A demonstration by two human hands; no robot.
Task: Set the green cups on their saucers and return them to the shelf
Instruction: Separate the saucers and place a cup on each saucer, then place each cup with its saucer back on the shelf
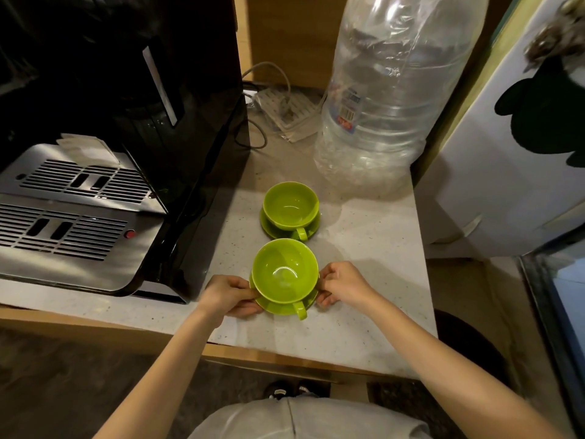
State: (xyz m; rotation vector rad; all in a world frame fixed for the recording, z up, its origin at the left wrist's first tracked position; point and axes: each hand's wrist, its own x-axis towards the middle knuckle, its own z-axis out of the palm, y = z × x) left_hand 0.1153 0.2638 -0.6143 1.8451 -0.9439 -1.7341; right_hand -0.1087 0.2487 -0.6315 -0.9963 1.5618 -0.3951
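Two green cups stand upright on green saucers on the pale speckled counter (364, 280). The near cup (285, 270) rests on its saucer (272, 307), handle pointing toward me. My left hand (231, 296) pinches the saucer's left rim and my right hand (343, 285) pinches its right rim. The far cup (290, 204) sits on its own saucer (311, 228) just behind, handle also toward me, untouched. Both cups look empty.
A black coffee machine (126, 122) with a metal drip grille (63, 223) fills the left of the counter. A large clear plastic water bottle (395, 90) stands behind the cups at right. Cables and a power strip (285, 106) lie at the back. The counter's front edge (285, 359) is near me.
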